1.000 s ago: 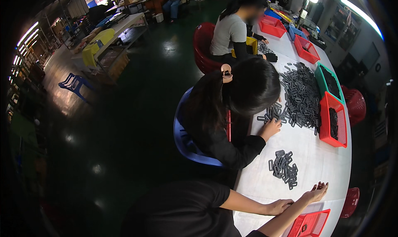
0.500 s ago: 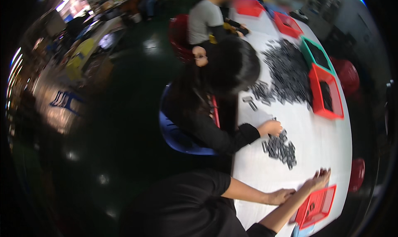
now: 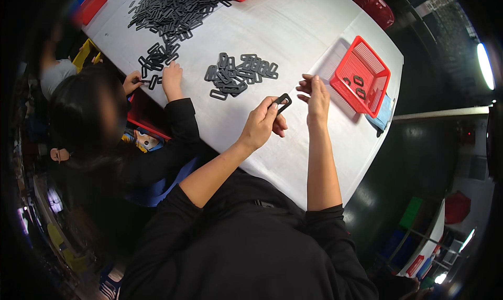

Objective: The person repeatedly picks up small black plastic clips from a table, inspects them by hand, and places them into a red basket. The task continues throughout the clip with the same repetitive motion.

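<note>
Left hand (image 3: 262, 122) pinches black oblong ring (image 3: 285, 108). Right hand (image 3: 317, 103), fingers loosely bent, between ring and red basket (image 3: 368, 72). Ring pile (image 3: 229, 79) far-left on white table (image 3: 277, 32); co-worker's hands (image 3: 172, 81) farther left.

A black, oblong ring (image 3: 281, 98) with an open slot through its middle is pinched in the left hand (image 3: 260, 123), slanting, its far end pointing up and rightward.

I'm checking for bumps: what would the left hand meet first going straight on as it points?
Likely the right hand, around its fingertips, though their relative depth is unclear.
</note>
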Action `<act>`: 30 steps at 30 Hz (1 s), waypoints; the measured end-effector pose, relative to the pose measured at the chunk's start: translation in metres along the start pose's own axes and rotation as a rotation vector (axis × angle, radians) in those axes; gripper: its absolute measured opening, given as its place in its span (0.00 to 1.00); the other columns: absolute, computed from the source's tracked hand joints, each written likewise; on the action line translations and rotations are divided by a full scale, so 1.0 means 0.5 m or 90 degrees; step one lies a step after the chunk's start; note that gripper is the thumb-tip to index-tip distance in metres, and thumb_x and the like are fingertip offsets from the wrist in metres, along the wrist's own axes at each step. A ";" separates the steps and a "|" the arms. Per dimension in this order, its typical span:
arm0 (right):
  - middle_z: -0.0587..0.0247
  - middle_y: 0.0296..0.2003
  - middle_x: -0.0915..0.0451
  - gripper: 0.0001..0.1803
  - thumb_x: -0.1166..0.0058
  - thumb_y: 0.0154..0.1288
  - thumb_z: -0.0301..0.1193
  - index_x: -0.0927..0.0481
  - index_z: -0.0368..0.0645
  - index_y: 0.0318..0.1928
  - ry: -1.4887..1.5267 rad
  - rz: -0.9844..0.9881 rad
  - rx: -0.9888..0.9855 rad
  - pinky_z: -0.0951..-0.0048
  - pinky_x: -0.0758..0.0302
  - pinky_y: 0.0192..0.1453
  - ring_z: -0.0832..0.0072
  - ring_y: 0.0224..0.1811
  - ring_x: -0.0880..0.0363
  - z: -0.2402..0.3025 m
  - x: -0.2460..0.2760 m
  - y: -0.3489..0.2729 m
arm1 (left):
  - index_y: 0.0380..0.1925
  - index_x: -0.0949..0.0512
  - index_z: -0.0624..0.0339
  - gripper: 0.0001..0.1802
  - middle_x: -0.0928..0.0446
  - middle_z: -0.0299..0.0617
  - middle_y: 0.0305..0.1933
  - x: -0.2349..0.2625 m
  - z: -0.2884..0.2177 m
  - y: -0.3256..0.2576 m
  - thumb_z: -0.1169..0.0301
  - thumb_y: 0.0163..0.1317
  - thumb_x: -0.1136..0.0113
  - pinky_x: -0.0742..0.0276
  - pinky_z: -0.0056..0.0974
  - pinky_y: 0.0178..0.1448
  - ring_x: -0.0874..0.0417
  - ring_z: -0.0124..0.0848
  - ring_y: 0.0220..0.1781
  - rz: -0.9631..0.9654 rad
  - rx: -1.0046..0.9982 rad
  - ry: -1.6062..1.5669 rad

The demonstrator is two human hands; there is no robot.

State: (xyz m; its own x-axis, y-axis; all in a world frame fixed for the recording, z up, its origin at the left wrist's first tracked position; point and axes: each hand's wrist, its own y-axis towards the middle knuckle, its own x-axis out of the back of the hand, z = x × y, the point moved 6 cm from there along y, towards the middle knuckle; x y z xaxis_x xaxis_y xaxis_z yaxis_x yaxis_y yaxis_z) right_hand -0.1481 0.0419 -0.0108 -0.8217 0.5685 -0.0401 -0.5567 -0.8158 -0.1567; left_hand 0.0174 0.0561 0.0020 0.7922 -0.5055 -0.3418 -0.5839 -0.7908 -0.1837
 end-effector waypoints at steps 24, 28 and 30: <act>0.58 0.37 0.22 0.27 0.68 0.69 0.48 0.22 0.38 0.39 -0.289 0.117 0.269 0.68 0.30 0.44 0.68 0.40 0.24 0.002 -0.064 -0.051 | 0.39 0.27 0.64 0.13 0.39 0.31 0.13 -0.003 0.018 0.018 0.69 0.63 0.58 0.41 0.30 0.23 0.40 0.20 0.17 0.061 0.015 0.307; 0.59 0.36 0.24 0.24 0.66 0.68 0.45 0.20 0.42 0.35 -0.349 0.163 0.184 0.68 0.30 0.42 0.64 0.36 0.25 -0.019 -0.072 -0.052 | 0.41 0.27 0.65 0.14 0.42 0.27 0.15 0.009 0.052 0.035 0.69 0.63 0.59 0.47 0.27 0.21 0.44 0.17 0.17 0.157 0.098 0.215; 0.61 0.36 0.24 0.24 0.65 0.67 0.48 0.20 0.45 0.35 -0.282 0.192 0.129 0.67 0.30 0.42 0.62 0.36 0.25 -0.058 -0.070 -0.034 | 0.41 0.27 0.65 0.14 0.42 0.27 0.15 0.014 0.050 0.055 0.68 0.63 0.59 0.48 0.27 0.21 0.45 0.17 0.17 0.210 0.123 0.295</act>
State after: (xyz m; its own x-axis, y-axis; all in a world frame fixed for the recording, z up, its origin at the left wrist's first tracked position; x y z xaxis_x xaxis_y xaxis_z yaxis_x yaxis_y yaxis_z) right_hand -0.1064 0.0392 -0.0351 -0.8963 0.2442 0.3702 -0.2662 -0.9639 -0.0088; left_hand 0.0024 0.0394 -0.0285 0.5332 -0.8458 0.0194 -0.7994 -0.5112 -0.3157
